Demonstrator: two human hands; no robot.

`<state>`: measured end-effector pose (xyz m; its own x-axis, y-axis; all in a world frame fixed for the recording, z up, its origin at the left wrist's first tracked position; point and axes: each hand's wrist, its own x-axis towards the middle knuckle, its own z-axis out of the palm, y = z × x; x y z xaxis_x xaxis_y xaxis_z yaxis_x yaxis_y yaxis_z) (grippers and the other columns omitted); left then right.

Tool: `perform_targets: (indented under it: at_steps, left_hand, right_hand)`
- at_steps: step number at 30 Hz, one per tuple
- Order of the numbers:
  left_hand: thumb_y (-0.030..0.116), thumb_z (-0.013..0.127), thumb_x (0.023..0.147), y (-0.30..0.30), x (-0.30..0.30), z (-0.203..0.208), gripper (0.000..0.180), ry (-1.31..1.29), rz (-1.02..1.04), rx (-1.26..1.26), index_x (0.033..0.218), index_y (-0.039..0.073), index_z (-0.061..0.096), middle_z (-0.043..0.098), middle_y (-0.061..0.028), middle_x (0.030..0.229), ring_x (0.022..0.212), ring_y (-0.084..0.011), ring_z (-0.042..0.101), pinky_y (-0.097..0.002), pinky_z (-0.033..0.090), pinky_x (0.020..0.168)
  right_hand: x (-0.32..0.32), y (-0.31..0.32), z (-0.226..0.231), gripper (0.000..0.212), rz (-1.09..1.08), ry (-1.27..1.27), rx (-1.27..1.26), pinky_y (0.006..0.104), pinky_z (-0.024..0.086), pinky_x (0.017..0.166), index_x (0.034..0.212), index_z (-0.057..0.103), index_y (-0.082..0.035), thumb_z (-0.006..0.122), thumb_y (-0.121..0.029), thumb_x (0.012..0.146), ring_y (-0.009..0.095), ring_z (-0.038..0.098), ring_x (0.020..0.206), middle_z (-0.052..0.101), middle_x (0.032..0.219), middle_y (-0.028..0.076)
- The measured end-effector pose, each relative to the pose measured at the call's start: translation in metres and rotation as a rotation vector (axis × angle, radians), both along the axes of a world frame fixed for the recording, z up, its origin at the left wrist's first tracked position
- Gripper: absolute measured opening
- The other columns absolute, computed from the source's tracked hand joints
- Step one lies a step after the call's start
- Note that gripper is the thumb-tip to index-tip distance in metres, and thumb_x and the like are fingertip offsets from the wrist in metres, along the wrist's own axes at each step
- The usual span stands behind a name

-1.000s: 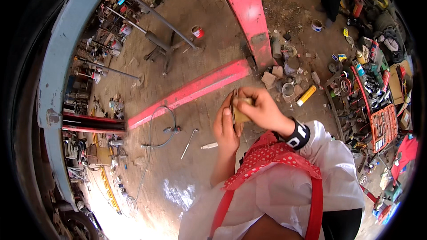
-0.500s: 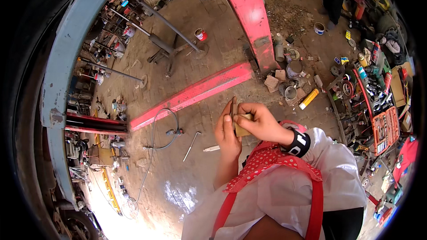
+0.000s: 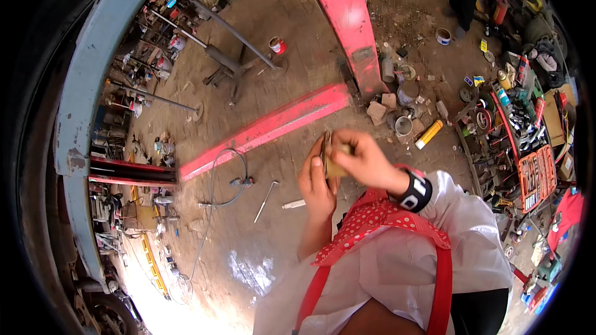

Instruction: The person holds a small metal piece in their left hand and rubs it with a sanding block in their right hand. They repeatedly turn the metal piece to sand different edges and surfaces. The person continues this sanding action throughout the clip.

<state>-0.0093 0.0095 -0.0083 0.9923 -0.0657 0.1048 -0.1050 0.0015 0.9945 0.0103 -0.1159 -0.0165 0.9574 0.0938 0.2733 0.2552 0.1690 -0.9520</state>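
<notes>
In front of my chest both hands are close together. My left hand (image 3: 315,186) has its fingers closed round a thin, flat, brownish piece (image 3: 326,144) held on edge. My right hand (image 3: 367,160), slightly smeared by motion, pinches a tan, sheet-like piece (image 3: 337,169) against the flat piece's right side. Fingers cover much of both pieces, so their exact kind cannot be made out. On the floor left of my hands lie a thin metal rod with a bent end (image 3: 266,201) and a short whitish stick (image 3: 293,205).
A red beam (image 3: 267,127) crosses the floor ahead, joined to a red post (image 3: 347,25). A looped hose (image 3: 214,180) lies left. At right are a yellow tube (image 3: 429,134), several cans, and an orange socket-set case (image 3: 537,177) among tools. People stand at the far edge.
My right hand has shifted a little up and away along the flat piece, with the tan piece still in it. My left hand keeps its grip. The whole view has shifted slightly.
</notes>
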Motion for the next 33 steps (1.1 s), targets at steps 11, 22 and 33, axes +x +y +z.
perform_targets:
  at_steps: [11, 22, 33]
  left_hand:
    - [0.023, 0.032, 0.1, -0.006, -0.002, -0.004, 0.045, -0.046, 0.036, -0.101, 0.129, -0.007, 0.047, 0.06, -0.0113, 0.104, 0.085, -0.0143, 0.059, -0.0255, 0.047, 0.071]
    - [0.024, 0.03, 0.1, -0.002, -0.012, -0.002, 0.046, -0.066, 0.016, -0.022, 0.125, -0.009, 0.05, 0.055, -0.0178, 0.124, 0.11, -0.023, 0.055, -0.0327, 0.042, 0.094]
    - [0.023, 0.029, 0.1, -0.007, -0.013, 0.007, 0.046, -0.062, -0.008, -0.021, 0.127, -0.011, 0.048, 0.055, -0.0181, 0.124, 0.111, -0.0223, 0.054, -0.0324, 0.041, 0.094]
  right_hand:
    - [-0.013, 0.001, 0.003, 0.021, -0.003, 0.011, -0.074, 0.0255, 0.035, 0.056, 0.073, 0.049, -0.002, 0.059, -0.014, 0.087, 0.007, 0.04, 0.065, 0.043, 0.065, 0.001]
    - [-0.018, -0.001, -0.002, 0.02, -0.014, -0.008, -0.042, 0.0262, 0.036, 0.056, 0.075, 0.048, -0.001, 0.06, -0.012, 0.086, 0.007, 0.041, 0.065, 0.044, 0.066, 0.003]
    - [-0.008, -0.011, 0.016, 0.021, -0.023, 0.079, -0.005, 0.028, 0.038, 0.056, 0.073, 0.05, 0.0, 0.059, -0.014, 0.085, 0.008, 0.041, 0.063, 0.044, 0.063, 0.004]
